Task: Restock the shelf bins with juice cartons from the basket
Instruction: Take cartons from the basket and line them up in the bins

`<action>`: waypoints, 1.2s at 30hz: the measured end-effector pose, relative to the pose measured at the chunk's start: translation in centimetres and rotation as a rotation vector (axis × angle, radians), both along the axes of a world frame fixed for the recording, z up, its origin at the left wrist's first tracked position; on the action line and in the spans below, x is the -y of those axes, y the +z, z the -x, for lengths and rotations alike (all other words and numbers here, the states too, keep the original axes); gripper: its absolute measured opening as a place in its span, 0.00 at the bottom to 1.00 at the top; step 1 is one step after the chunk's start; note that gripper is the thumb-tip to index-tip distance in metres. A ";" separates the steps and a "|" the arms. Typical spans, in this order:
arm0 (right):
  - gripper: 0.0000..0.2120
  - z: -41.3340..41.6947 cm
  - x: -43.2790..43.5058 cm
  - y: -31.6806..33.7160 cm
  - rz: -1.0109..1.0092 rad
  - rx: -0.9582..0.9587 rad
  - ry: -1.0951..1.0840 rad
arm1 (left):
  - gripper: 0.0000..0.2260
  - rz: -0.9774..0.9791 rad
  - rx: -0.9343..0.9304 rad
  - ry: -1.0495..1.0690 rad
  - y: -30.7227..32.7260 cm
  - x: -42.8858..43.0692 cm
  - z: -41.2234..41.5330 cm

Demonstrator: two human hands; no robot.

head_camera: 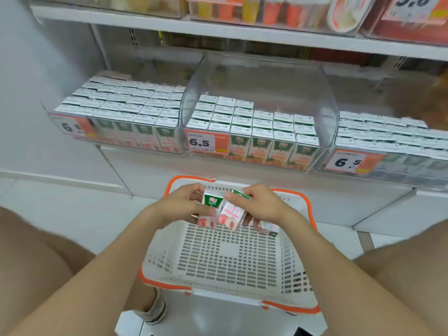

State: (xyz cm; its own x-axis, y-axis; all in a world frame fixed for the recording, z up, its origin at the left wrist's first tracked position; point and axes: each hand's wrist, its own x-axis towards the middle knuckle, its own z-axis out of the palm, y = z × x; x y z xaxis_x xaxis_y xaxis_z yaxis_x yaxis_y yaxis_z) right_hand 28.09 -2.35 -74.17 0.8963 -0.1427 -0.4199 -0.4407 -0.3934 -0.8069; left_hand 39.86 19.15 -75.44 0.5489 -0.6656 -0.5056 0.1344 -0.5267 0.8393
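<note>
Three clear bins cross the middle of the frame: left bin [126, 135] and right bin [400, 164] look packed; the middle bin [264, 78] has bare room behind its rows, deepest at right; one basket [228, 251] sits lower centre, its floor showing no loose cartons. Above its far end the left hand [179, 204] pinches one upright carton [212, 202]; the right hand [261, 204] grips a tilted carton [231, 214], its long axis leaning right, with a third carton [268, 227] under its fingers; whether there is a fourth I cannot tell. The gap lies straight up-frame, probably nearer the right hand.
</note>
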 end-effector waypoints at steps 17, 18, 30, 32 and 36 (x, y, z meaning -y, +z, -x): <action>0.18 -10.3 -9.4 14.8 0.302 0.709 -0.218 | 0.18 0.198 0.684 0.315 18.6 -8.7 -10.5; 0.15 -11.3 -9.9 15.5 0.302 0.738 -0.210 | 0.18 0.197 0.756 0.397 18.9 -8.9 -11.3; 0.16 -31.7 -12.4 14.2 0.985 0.648 0.053 | 0.18 -0.024 1.021 0.614 16.2 -9.1 -21.9; 0.16 -34.4 -12.7 13.9 1.001 0.570 0.050 | 0.16 -0.055 1.006 0.629 15.7 -9.4 -23.0; 0.17 -39.3 -12.4 12.8 0.887 0.430 0.074 | 0.16 -0.090 0.982 0.619 14.7 -9.9 -24.7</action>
